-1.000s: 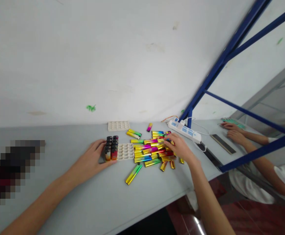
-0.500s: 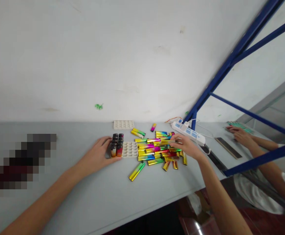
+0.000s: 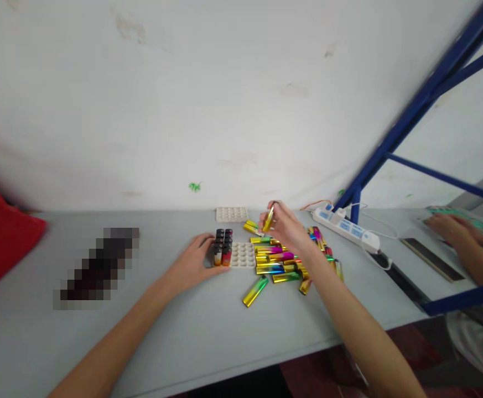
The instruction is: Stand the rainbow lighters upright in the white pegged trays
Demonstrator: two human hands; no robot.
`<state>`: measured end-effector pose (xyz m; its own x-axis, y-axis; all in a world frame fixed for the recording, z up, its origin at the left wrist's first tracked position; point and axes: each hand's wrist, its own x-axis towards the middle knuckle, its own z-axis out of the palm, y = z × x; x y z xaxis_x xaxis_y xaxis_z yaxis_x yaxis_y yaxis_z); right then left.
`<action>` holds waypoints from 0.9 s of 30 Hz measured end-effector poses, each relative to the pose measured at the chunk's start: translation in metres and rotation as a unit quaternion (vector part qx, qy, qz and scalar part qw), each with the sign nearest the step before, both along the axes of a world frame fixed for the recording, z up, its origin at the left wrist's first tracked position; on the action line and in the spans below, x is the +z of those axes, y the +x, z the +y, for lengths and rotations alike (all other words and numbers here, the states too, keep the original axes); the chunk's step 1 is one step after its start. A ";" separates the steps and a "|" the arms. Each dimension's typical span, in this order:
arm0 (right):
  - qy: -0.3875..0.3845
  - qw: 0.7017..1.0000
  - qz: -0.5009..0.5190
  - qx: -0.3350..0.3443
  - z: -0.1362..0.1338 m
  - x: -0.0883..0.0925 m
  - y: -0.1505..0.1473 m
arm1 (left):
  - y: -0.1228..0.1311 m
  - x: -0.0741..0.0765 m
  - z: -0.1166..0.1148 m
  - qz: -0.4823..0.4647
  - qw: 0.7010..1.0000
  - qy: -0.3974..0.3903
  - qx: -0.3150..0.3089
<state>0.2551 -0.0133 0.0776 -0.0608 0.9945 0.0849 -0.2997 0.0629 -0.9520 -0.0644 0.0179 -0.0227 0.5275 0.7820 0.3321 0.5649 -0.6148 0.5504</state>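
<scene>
My left hand (image 3: pixel 195 258) curls round the left side of two rows of upright black-topped tubes (image 3: pixel 223 249), its thumb along their front. These tubes stand at the left end of a white tray (image 3: pixel 243 255) with round hollows. My right hand (image 3: pixel 282 224) is raised above the table and pinches a shiny gold tube (image 3: pixel 268 219), tilted, between thumb and fingers. Below it lies a loose pile of metallic gold tubes (image 3: pixel 276 257) with blue, pink and green ends. One gold-green tube (image 3: pixel 255 292) lies apart at the front.
Another white hollowed tray (image 3: pixel 232 214) lies by the wall. A power strip (image 3: pixel 346 228) with cables and a blue metal frame (image 3: pixel 374 160) stand right. Beyond are a dark flat bar (image 3: pixel 432 259) and another person's hands (image 3: pixel 452 228). A red cloth-like thing (image 3: pixel 0 237) is far left.
My right hand has lifted from the pile and moved left and up, with a gold tube now in its fingers. The view has turned left; my left hand stays at the upright tubes.
</scene>
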 end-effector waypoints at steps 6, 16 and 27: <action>0.005 0.987 -0.155 0.039 0.001 -0.031 -0.054 | -0.005 0.001 0.001 -0.017 1.000 0.010 -0.022; 0.080 0.916 -0.377 -0.112 -0.014 -0.063 -0.058 | -0.008 -0.001 0.001 -0.010 1.000 -0.004 -0.002; 0.084 0.911 -0.386 -0.115 -0.020 -0.063 -0.059 | -0.006 0.008 -0.002 0.012 1.000 -0.011 -0.007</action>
<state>0.1963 -0.0329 0.0142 0.0416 0.9656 0.2568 0.4958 0.2032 -0.8443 -0.0705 0.0158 -0.0151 0.5453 0.7816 0.3027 0.5697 -0.6105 0.5502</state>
